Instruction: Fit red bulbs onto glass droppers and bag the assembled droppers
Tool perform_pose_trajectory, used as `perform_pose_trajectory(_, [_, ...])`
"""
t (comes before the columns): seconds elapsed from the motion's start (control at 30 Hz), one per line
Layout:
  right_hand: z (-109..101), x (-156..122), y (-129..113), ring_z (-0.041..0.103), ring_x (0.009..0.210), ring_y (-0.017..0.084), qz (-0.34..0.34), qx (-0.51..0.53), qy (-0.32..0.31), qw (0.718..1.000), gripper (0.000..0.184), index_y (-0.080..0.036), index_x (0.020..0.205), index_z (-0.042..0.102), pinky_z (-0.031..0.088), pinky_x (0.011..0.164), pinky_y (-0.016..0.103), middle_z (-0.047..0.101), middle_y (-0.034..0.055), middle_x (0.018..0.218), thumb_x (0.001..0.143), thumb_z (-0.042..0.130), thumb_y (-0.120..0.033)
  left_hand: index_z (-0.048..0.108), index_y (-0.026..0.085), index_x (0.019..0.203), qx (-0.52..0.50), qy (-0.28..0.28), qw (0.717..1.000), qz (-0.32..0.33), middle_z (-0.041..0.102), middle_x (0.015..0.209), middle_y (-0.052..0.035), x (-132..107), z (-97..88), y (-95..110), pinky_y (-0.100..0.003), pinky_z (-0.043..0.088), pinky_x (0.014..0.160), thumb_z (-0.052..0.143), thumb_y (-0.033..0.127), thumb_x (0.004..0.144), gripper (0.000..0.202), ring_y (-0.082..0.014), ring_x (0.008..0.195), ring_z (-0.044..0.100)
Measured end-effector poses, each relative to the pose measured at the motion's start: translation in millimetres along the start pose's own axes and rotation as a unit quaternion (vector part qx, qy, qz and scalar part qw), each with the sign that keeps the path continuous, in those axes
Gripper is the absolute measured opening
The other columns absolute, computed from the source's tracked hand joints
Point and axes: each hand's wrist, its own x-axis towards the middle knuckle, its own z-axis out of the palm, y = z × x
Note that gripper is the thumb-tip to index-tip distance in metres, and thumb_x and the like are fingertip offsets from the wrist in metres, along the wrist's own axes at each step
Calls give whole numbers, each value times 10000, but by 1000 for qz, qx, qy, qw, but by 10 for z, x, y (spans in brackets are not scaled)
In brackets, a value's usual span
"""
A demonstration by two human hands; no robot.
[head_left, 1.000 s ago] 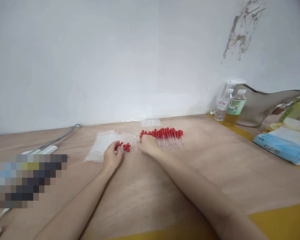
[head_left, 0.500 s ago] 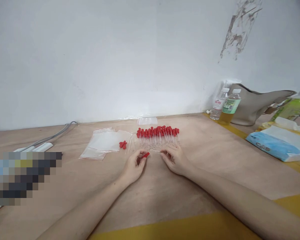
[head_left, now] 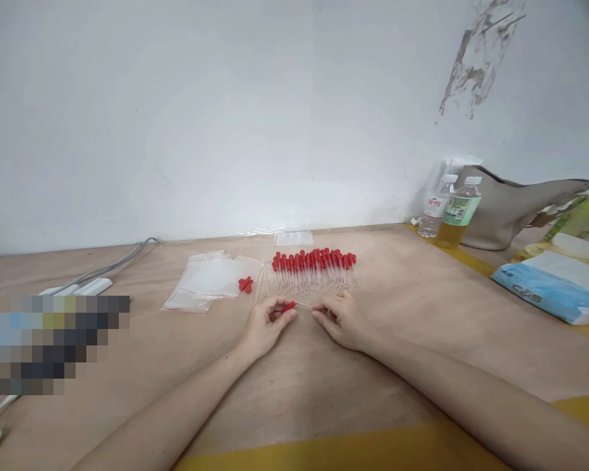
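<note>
My left hand pinches a red rubber dropper bulb between thumb and fingers. My right hand is closed on a thin clear dropper tube, whose left end meets or nearly meets the bulb's mouth. Just beyond both hands lies a row of droppers with red bulbs, their clear tubes pointing toward me. A few loose red bulbs rest to the left, beside several bare clear tubes.
Clear zip bags lie flat on the left, and another small bag is by the wall. Two bottles, a grey container and a blue tissue pack occupy the right. Grey cables run along the left.
The tube in my right hand has come up to the bulb in my left hand, closing the gap between them. The whole view has shifted slightly.
</note>
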Motion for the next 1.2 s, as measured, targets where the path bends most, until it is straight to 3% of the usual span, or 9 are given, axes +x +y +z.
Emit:
perform_pose_trajectory(0.23, [-1, 2, 5, 457, 551, 98, -21, 17, -27, 999, 176, -179, 733, 559, 276, 711, 285, 573, -15, 614, 817, 445, -283, 542, 160, 802, 22, -22, 999, 34, 561, 681, -4, -8, -34, 12, -231, 422, 583, 485, 315, 792, 166, -123, 629, 519])
perform_pose_trajectory(0.43, [-33, 16, 62, 441, 531, 90, -19, 23, -53, 998, 192, -191, 730, 602, 246, 718, 286, 594, -19, 600, 809, 474, -309, 547, 155, 835, 30, -65, 997, 33, 567, 732, -12, -65, -62, 79, -225, 417, 608, 472, 296, 802, 163, -125, 671, 517])
perform_pose_trajectory(0.63, [-162, 21, 75, 412, 515, 77, -58, -18, -91, 994, 159, -221, 766, 630, 215, 710, 289, 631, -22, 658, 804, 485, -271, 588, 180, 819, 108, -115, 986, 50, 600, 719, 0, -118, -49, 176, -227, 414, 610, 441, 278, 814, 176, -135, 664, 537])
perform_pose_trajectory(0.9, [-108, 11, -59, 407, 531, 88, -82, -82, -57, 992, 239, -188, 758, 619, 192, 696, 304, 622, 4, 657, 834, 402, -254, 560, 166, 819, 174, -98, 977, 75, 565, 690, -4, -161, -32, 216, -213, 399, 544, 438, 278, 818, 165, -119, 604, 499])
perform_pose_trajectory(1.2, [-96, 88, -136, 367, 506, 75, -78, -95, -85, 989, 294, -160, 635, 517, 192, 659, 275, 604, -20, 623, 861, 347, -244, 565, 165, 861, 170, -89, 979, 75, 585, 715, -3, -143, -43, 185, -204, 402, 555, 453, 300, 819, 180, -109, 606, 506])
